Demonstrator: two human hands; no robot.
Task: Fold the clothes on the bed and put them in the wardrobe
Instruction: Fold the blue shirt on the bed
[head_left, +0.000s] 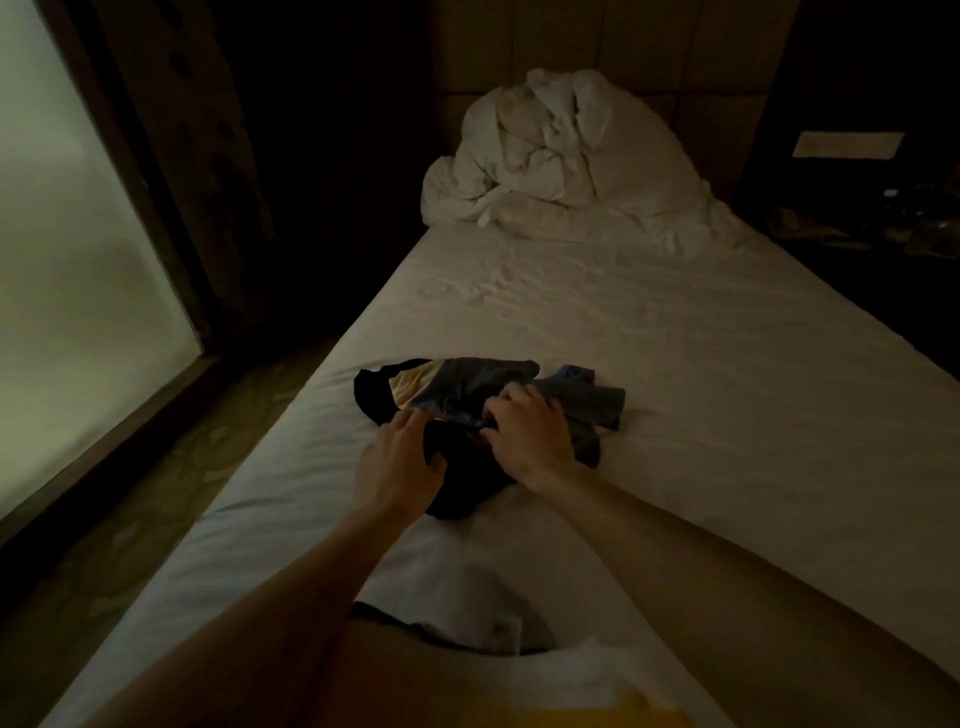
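The left hand (397, 462) pinches the near edge of the dark clothes (467, 400) heaped mid-bed (701, 338); the right hand (530, 431) curls into the same heap; in this gloom separate garments could get gathered together and fold unevenly; no writing is legible.

The room is dark. A big window (78, 260) on the left glows pale and gives the only light. It has a dark wood frame (156, 197). The floor (182, 467) beside it is brown. A padded headboard (597, 47) stands at the far wall. A dim side table (883, 228) sits on the right.
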